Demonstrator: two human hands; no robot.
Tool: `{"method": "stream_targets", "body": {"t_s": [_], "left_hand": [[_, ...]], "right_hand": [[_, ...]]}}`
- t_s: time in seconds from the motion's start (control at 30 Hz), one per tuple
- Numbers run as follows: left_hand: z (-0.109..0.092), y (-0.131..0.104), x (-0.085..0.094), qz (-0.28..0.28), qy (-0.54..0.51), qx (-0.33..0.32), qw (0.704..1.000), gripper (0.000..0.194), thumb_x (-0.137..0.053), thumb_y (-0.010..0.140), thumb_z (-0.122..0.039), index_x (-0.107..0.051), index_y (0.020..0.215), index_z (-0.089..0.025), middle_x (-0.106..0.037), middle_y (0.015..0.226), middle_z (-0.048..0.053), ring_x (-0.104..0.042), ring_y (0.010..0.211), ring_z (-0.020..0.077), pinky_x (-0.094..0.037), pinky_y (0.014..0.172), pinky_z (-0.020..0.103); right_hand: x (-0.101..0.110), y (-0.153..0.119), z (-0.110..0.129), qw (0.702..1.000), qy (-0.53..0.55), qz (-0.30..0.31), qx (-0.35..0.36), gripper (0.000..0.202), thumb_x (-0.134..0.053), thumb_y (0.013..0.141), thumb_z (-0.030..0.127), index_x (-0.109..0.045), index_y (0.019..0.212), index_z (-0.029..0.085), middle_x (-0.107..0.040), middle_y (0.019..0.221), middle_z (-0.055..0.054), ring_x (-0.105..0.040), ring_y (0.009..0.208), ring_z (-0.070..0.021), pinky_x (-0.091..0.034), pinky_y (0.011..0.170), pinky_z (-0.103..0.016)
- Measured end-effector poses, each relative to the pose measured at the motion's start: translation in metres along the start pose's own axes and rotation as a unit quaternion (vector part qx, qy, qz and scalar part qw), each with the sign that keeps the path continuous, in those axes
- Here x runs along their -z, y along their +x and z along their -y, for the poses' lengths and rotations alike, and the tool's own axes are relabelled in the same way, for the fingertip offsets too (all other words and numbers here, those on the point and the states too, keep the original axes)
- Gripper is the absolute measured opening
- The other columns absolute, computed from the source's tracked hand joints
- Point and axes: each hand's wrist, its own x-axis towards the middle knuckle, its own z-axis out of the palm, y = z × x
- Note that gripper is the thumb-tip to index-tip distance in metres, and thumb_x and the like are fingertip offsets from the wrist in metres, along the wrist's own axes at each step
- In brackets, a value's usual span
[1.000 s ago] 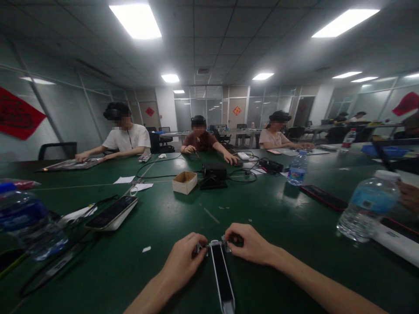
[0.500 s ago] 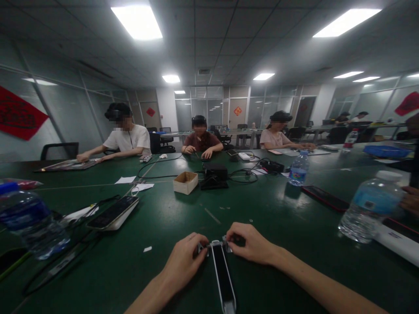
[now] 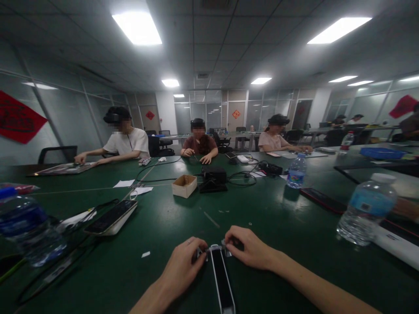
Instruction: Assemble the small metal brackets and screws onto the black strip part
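A long, narrow bar with a black top and a pale metallic rim (image 3: 222, 279) lies on the green table, pointing away from me. At its far end, small shiny metal parts stick out on both sides. My left hand (image 3: 185, 264) pinches the left metal part (image 3: 203, 253) between thumb and fingers. On the other side, my right hand (image 3: 250, 248) is closed in a pinch on the right metal part (image 3: 227, 250). My fingers partly cover both parts, so their exact shape is hidden.
Ahead stand an open cardboard box (image 3: 184, 187) and a black device (image 3: 213, 178). Phones (image 3: 111, 216) and cables lie to the left. Water bottles stand left (image 3: 29, 231) and right (image 3: 368, 209). A small white scrap (image 3: 145, 254) lies near my left hand. Several people sit around.
The whole view has shifted slightly, with the table scene a little lower. Both hands keep their pinch at the bar's far end. People across the table have moved their hands a little.
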Motion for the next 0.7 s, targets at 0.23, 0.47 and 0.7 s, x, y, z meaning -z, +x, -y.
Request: {"method": "stream_targets", "body": {"t_s": [0.23, 0.47, 0.7], "left_hand": [[-0.005, 0.001, 0.003, 0.005, 0.006, 0.012, 1.000, 0.016, -0.048, 0.086, -0.018, -0.062, 0.095, -0.020, -0.065, 0.090, 0.003, -0.057, 0.073, 0.0161, -0.044, 0.067, 0.025], [-0.001, 0.001, 0.000, 0.005, -0.002, 0.007, 1.000, 0.017, -0.049, 0.086, -0.016, -0.063, 0.094, -0.020, -0.064, 0.089, 0.003, -0.057, 0.071, 0.0153, -0.043, 0.065, 0.024], [0.009, 0.002, -0.005, 0.003, 0.012, -0.005, 1.000, 0.019, -0.049, 0.083, -0.009, -0.062, 0.094, -0.019, -0.064, 0.090, 0.002, -0.058, 0.074, 0.0152, -0.043, 0.066, 0.022]], "right_hand": [[0.004, 0.000, 0.002, 0.999, -0.023, 0.014, 0.025, 0.010, -0.056, 0.082, 0.018, -0.062, 0.089, 0.015, -0.059, 0.083, -0.004, -0.055, 0.076, -0.0151, -0.046, 0.070, -0.027], [0.001, 0.001, 0.006, 1.000, -0.017, 0.005, -0.013, 0.010, -0.056, 0.079, 0.015, -0.059, 0.089, 0.015, -0.059, 0.084, -0.004, -0.055, 0.075, -0.0151, -0.046, 0.068, -0.027], [0.003, 0.001, 0.007, 0.999, -0.033, 0.013, -0.012, 0.010, -0.055, 0.080, 0.015, -0.060, 0.089, 0.016, -0.060, 0.085, -0.005, -0.055, 0.078, -0.0159, -0.045, 0.072, -0.028]]}}
